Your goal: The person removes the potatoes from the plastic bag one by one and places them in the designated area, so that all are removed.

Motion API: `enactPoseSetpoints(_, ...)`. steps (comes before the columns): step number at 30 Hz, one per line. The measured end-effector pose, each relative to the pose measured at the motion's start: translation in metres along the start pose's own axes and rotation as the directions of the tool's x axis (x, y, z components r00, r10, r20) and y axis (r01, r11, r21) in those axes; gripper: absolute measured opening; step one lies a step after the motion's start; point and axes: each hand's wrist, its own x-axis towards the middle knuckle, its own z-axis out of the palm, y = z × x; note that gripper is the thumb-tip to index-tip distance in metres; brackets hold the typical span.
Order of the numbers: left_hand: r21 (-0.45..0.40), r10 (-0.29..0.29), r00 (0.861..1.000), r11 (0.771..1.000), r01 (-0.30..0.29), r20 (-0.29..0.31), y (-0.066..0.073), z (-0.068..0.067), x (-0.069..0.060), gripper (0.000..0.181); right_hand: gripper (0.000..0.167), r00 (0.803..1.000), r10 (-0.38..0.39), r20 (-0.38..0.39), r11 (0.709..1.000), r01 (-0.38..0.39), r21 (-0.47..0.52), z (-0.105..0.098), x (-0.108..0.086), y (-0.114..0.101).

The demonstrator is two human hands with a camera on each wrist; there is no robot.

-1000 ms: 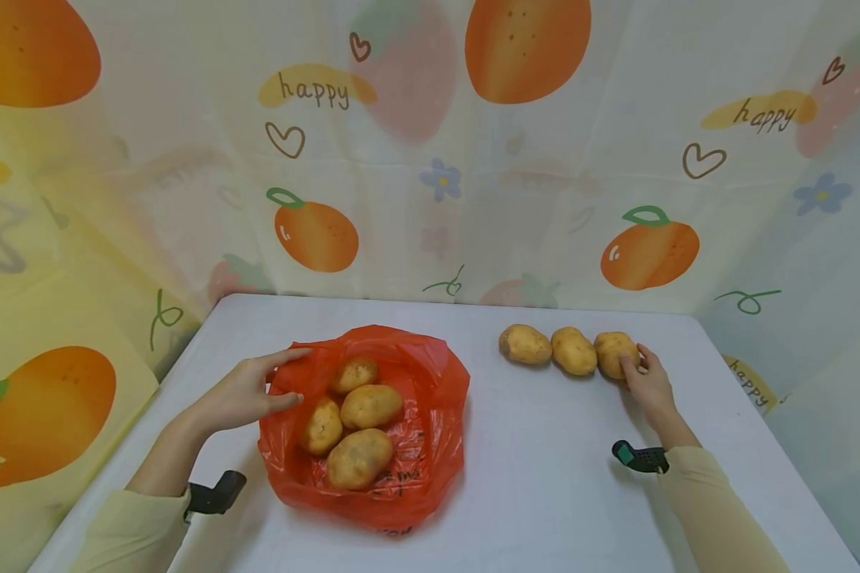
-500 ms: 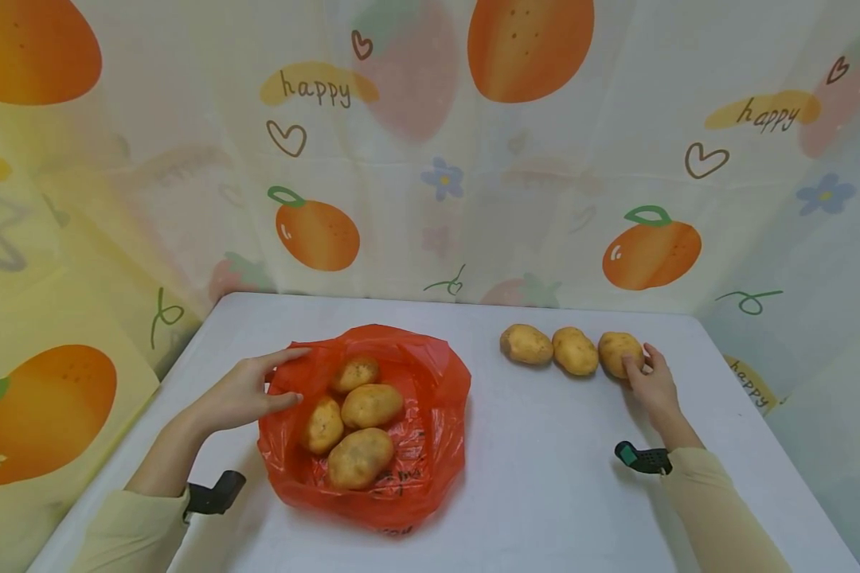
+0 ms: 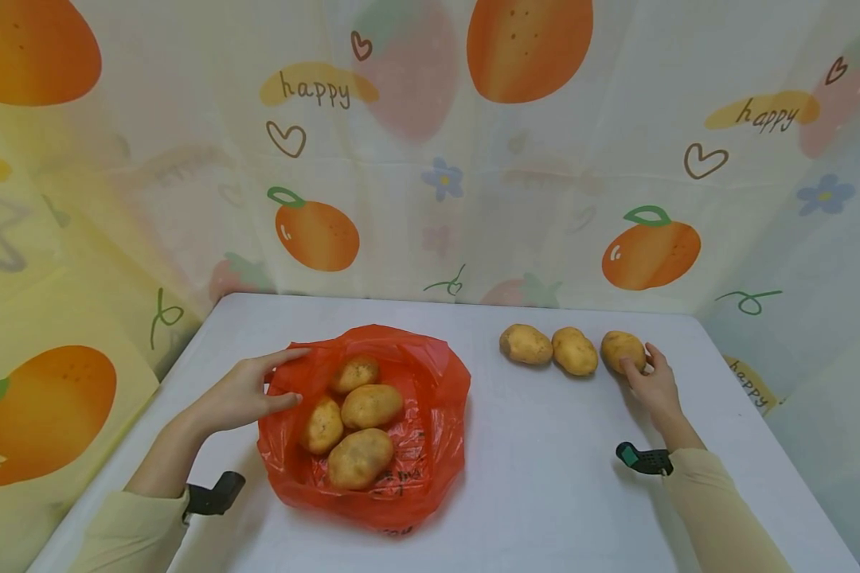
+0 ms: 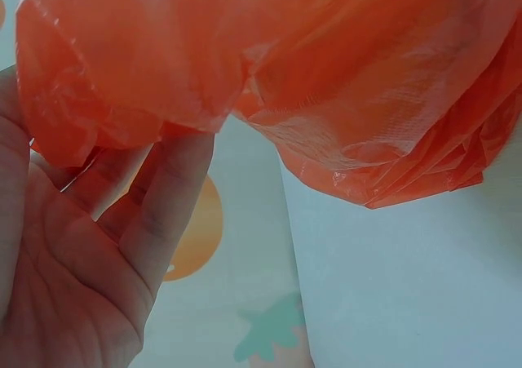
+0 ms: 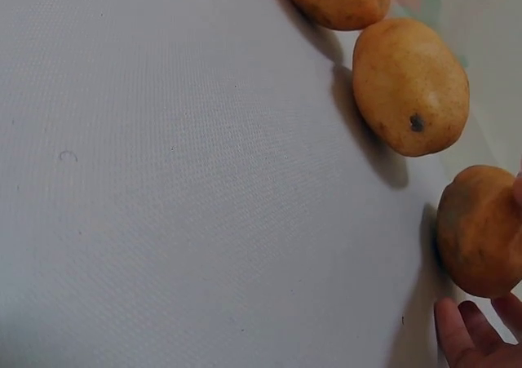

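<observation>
At the left of the head view a red plastic bag [image 3: 440,430] stands with its mouth wide, several potatoes [image 3: 371,406] lying inside. My left hand [image 3: 240,394] is at the bag's left rim, thumb and fingers spread apart and touching the film. In the left wrist view the film [image 4: 326,74] hides the fingertips. At the right end of a row, my right hand [image 3: 655,386] holds a potato [image 3: 622,350] between thumb and fingers, on or just over the table. The right wrist view cuts off part of this potato [image 5: 481,233] and the hand [image 5: 481,335].
Two more potatoes, a left one [image 3: 526,344] and a middle one [image 3: 574,351], lie side by side near the back of the white table [image 3: 537,477]. A patterned curtain [image 3: 516,207] hangs just behind the table edge.
The right hand and its potato have shifted slightly to the right, leaving a small gap beside the middle potato. The left hand and the bag have stayed in place.
</observation>
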Motion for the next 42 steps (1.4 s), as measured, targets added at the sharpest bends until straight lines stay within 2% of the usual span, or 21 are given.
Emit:
enactPoseSetpoints(17,-0.029,-0.010,1.000,1.000,0.010,0.015,0.0012,-0.0006,-0.0007,0.059,0.075,1.000,-0.003,0.003,0.999,0.003,-0.037,0.0008,0.0029,0.0034)
enactPoseSetpoints(31,0.032,0.007,1.000,0.999,-0.007,-0.010,0.0025,-0.0009,0.0007,0.058,0.074,1.000,-0.022,0.021,1.000,0.022,0.001,0.0013,0.0010,0.0020)
enactPoseSetpoints(42,0.024,0.008,1.000,1.000,-0.008,-0.005,0.0039,-0.0010,0.0018,0.058,0.072,1.000,-0.011,-0.006,1.000,0.011,0.007,0.0025,0.0011,0.0045)
